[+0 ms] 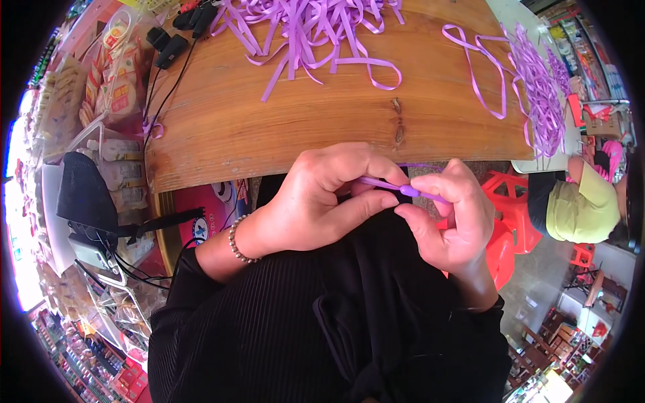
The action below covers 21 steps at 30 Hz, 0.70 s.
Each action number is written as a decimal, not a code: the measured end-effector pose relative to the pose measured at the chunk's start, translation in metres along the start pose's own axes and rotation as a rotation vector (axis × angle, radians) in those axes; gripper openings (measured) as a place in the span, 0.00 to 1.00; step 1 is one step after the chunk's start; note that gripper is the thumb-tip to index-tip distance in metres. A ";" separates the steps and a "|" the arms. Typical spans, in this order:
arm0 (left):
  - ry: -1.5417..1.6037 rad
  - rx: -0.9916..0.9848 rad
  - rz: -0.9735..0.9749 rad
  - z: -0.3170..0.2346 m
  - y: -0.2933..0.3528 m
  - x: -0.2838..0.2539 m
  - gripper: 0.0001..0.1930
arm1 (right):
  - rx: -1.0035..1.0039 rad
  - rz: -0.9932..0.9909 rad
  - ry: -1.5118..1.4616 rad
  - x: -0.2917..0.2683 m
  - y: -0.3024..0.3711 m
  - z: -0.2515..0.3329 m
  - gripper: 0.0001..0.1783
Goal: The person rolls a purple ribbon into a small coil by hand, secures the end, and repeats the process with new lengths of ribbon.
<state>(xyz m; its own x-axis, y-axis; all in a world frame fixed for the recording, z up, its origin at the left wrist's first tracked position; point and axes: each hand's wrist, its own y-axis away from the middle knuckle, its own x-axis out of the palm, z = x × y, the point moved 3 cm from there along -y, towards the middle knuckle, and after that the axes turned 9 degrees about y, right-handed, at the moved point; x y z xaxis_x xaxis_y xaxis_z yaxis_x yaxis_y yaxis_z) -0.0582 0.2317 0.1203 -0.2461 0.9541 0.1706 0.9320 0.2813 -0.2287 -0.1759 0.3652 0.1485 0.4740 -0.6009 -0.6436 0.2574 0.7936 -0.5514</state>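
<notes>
A purple ribbon point(410, 191) is stretched between my two hands, with a small knot or loop showing at the gap between them. My left hand point(336, 195), a beaded bracelet at its wrist, pinches the ribbon between thumb and forefinger. Close by on the right, my right hand point(451, 211) has thumb and bent fingers closed about the ribbon's other side. Both hands are in front of my black top, just off the near edge of the wooden table point(269, 134). Part of the ribbon is hidden behind the fingers.
Loose purple ribbons point(302, 33) lie heaped at the table's far side; a thicker bundle point(541, 101) lies at the right. Black cables and clips point(171, 50) sit at the far left, beside bagged packages point(117, 87). Red stools point(510, 208) and a person in a yellow-green top point(584, 208) are at the right.
</notes>
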 end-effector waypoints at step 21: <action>-0.079 0.018 -0.047 -0.006 -0.009 -0.003 0.02 | -0.063 -0.031 0.033 -0.001 -0.005 -0.001 0.11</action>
<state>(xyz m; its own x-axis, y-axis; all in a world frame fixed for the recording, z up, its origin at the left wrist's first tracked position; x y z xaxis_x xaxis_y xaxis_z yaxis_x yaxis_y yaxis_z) -0.0643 0.2257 0.1276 -0.3108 0.9446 0.1055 0.9141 0.3275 -0.2391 -0.1783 0.3614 0.1515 0.4380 -0.6285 -0.6427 0.2173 0.7678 -0.6027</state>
